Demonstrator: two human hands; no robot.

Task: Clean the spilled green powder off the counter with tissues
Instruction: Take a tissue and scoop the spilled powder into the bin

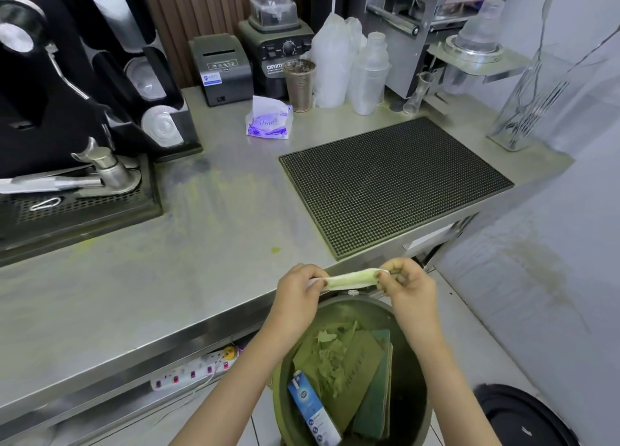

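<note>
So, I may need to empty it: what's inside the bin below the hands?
Inside the bin: a blue carton, brown cardboard, a dark green board and crumpled green-stained tissues. Anything beneath them is covered.

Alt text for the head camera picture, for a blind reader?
The left hand and right hand pinch a green-stained tissue above a bin beside a steel counter. Faint green powder streaks the counter near a coffee machine.

You had a black rubber mat (396,184), a blender (275,43) just beside a receipt printer (219,68), and a milk carton (313,408) in the bin (414,375).
</note>
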